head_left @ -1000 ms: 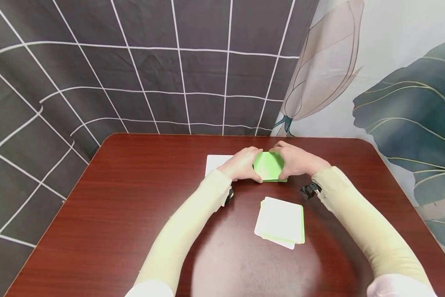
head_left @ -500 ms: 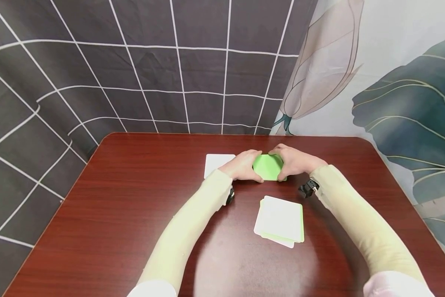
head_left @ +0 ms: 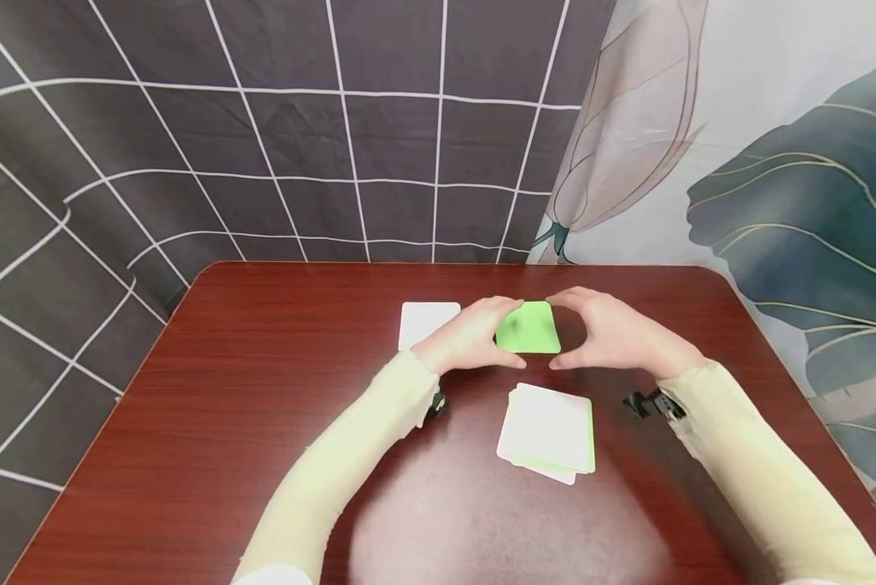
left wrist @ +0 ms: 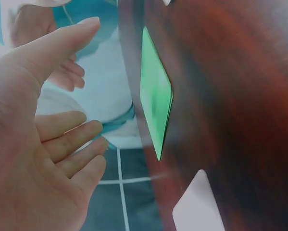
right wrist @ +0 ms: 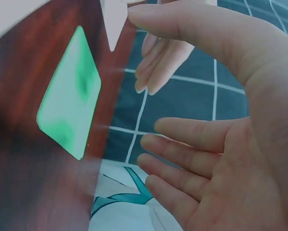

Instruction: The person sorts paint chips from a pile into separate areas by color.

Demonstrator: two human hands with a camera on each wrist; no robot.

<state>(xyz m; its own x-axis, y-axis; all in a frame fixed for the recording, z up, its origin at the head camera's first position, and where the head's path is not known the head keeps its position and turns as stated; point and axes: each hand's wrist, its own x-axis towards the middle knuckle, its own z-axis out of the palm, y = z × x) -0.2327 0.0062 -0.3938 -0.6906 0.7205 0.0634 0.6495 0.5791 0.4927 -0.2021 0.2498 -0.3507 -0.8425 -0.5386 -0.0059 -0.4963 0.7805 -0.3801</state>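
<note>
On the table lies a green square card (head_left: 528, 328), its edges lined up so that it looks like a thin stack in the left wrist view. My left hand (head_left: 473, 333) hovers just left of it, thumb and fingers spread apart and holding nothing. To its right my right hand (head_left: 613, 333) is raised off the card, also spread and holding nothing. Both wrist views show a gap between the green card (left wrist: 156, 96) and the fingers. Nearer to me sits a loose pile of white and green cards (head_left: 548, 428), white side up and slightly fanned.
A white square card (head_left: 425, 323) lies left of the green one, partly hidden by my left hand. The reddish-brown wooden table (head_left: 262, 390) meets a dark gridded curtain (head_left: 277, 130) at the back, with a leaf-patterned curtain (head_left: 782, 203) on the right.
Both hands gripped the sides of the green card earlier; now they have let go. The right hand has moved away to the right, and the left hand's fingers have opened. The cards stay put.
</note>
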